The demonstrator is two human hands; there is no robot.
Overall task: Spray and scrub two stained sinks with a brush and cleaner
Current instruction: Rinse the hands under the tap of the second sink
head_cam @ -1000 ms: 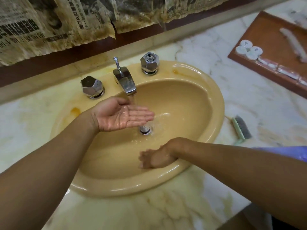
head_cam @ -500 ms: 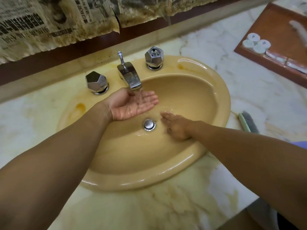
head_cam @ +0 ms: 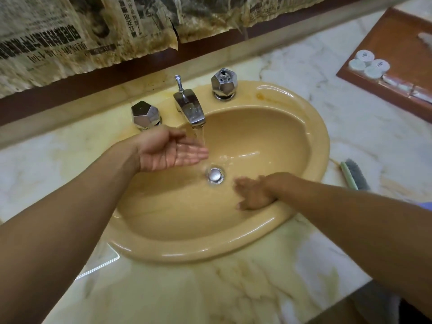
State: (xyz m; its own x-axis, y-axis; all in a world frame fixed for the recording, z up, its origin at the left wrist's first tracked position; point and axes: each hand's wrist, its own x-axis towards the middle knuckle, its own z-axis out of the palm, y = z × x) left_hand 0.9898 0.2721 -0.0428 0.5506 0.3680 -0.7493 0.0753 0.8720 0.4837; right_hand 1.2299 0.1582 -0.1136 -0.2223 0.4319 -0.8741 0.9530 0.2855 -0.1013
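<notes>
Yellow sink sitting inset in veined marble counter | faucet running | left grip lying open, palm-up, under stream | right grip pressing basin wall, fingers straight | brush lying beside right rim | stained newspaper hanging behind

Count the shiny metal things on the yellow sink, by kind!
Knobs: 2
Spout: 1
Pull rod: 1
Drain plug: 1
Total: 5

Left hand cupped under running faucet, right hand flat in yellow sink, brush beside
</notes>
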